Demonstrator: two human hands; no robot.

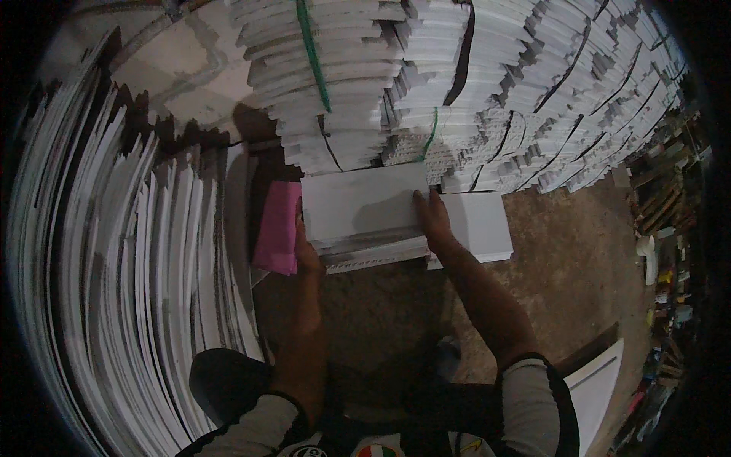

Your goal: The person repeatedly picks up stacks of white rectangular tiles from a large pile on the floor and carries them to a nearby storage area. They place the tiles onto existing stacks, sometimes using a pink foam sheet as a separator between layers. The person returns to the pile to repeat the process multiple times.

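Observation:
A stack of white rectangular boards [362, 204] lies in front of me, its layered edges showing on the near side. My left hand [306, 250] is against the left end of the stack, its fingers partly hidden behind the edge. At the right end, my right hand [434, 219] grips the boards, thumb on the top sheet. Just left of the stack, close by my left hand, is a pink folded sheet or packet [278, 228]. A smaller white stack [478, 227] sits beyond my right hand.
Tall strapped bundles of white board [335, 76] rise at the far side. Large white sheets [137, 266] stand on edge along the left. A white panel [598, 392] leans at lower right on the brown floor [567, 251]. Mixed clutter [666, 289] lines the right.

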